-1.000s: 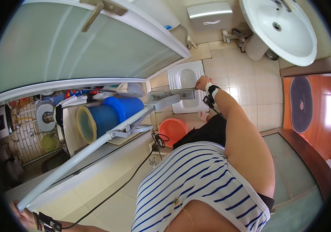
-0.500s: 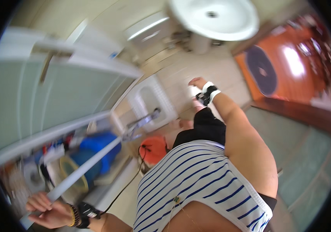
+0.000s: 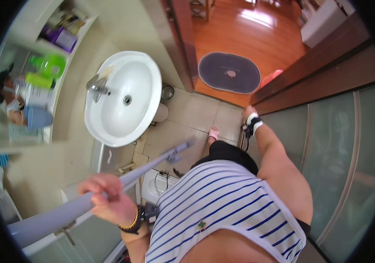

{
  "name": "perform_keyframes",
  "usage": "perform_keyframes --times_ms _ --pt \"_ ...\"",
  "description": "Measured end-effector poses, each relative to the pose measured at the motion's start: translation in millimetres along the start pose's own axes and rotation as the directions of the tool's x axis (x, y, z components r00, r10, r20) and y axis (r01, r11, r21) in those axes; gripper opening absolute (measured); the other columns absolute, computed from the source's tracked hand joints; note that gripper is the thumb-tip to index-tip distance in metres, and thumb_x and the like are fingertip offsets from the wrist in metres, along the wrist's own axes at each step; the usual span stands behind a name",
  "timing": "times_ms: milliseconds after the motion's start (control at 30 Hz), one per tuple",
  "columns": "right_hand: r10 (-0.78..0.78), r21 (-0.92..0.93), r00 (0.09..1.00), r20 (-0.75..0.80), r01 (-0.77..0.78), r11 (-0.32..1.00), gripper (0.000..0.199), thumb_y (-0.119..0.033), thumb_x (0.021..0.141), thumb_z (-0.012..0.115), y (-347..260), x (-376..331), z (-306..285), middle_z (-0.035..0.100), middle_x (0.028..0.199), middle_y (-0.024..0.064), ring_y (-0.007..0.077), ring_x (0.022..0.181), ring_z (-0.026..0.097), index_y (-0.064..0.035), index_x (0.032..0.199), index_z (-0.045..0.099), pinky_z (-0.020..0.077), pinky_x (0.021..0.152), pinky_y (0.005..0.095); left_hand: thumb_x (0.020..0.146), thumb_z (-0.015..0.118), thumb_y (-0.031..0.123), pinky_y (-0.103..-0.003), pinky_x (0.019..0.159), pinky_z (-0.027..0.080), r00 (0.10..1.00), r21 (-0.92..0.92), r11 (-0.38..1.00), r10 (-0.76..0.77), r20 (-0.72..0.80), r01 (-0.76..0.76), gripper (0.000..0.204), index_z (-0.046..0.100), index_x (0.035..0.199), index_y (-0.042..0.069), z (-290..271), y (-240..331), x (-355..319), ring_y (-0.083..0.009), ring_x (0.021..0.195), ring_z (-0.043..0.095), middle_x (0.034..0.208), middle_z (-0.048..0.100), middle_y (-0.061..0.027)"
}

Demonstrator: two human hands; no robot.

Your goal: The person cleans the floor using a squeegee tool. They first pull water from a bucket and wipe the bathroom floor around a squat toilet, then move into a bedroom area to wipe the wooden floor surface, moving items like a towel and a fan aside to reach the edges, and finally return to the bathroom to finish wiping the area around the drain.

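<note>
My left hand (image 3: 104, 195) is closed round a long pale grey pole (image 3: 141, 173), which slants from the lower left towards the floor. A clip-like fitting (image 3: 172, 155) sits near the pole's far end; that end is blurred, so I cannot make out its head. My right hand (image 3: 249, 110) reaches forward to the foot-end edge of a dark wood-framed door (image 3: 284, 96). Its fingers are mostly hidden beyond the black and white wrist strap, and whether they touch the door I cannot tell.
A white washbasin (image 3: 148, 87) with a metal tap stands at the left. Beyond the doorway, a dark oval mat (image 3: 229, 72) lies on a red wooden floor (image 3: 222, 35). Bottles and a blue cup (image 3: 38, 117) fill the shelf by the mirror. Frosted panels (image 3: 332, 153) line the right.
My view has turned towards the doorway and basin. The pole has swung along in my left hand, away from the blue tubs. My right hand is now beside the dark door.
</note>
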State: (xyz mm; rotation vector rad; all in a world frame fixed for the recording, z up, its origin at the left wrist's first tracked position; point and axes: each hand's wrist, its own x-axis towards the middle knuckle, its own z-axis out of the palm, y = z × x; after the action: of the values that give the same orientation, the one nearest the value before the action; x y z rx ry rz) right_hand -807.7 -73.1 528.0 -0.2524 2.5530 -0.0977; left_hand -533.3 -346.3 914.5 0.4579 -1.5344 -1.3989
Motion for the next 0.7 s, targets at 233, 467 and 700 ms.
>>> perform_keyframes --times_ms 233,467,700 --pt "0.16 0.482 0.967 -0.199 -0.045 0.875 0.016 -0.021 0.072 0.056 36 68 -74 0.062 0.083 0.0151 0.0302 0.084 0.059 -0.0089 0.081 0.062 0.0461 0.076 0.0381 0.087 0.048 0.025 -0.026 0.053 0.03 0.758 -0.06 0.972 -0.137 0.638 0.226 0.032 0.038 0.064 0.006 152 -62 81 -0.0119 0.051 0.032 0.056 0.037 -0.0028" --pt "0.191 0.65 0.943 -0.273 0.034 0.76 0.018 -0.024 0.072 0.058 59 137 -109 0.062 0.076 0.0138 0.0285 0.076 0.061 -0.0072 0.078 0.062 0.0472 0.069 0.0361 0.089 0.04 0.016 -0.027 0.05 0.03 0.855 -0.404 0.909 0.13 0.502 0.099 0.038 0.027 0.055 0.009 303 -152 148 -0.0112 0.045 0.027 0.046 0.026 -0.0011" --pt "0.381 0.832 0.895 -0.231 -0.021 0.554 0.019 -0.023 0.073 0.056 82 190 -128 0.061 0.068 0.0116 0.0248 0.067 0.06 -0.0036 0.075 0.059 0.0469 0.063 0.0344 0.085 0.046 0.005 -0.024 0.043 0.031 0.856 -0.519 0.838 0.14 0.498 0.165 0.033 0.033 0.055 0.008 414 -211 189 -0.0078 0.039 0.026 0.043 0.03 0.0008"
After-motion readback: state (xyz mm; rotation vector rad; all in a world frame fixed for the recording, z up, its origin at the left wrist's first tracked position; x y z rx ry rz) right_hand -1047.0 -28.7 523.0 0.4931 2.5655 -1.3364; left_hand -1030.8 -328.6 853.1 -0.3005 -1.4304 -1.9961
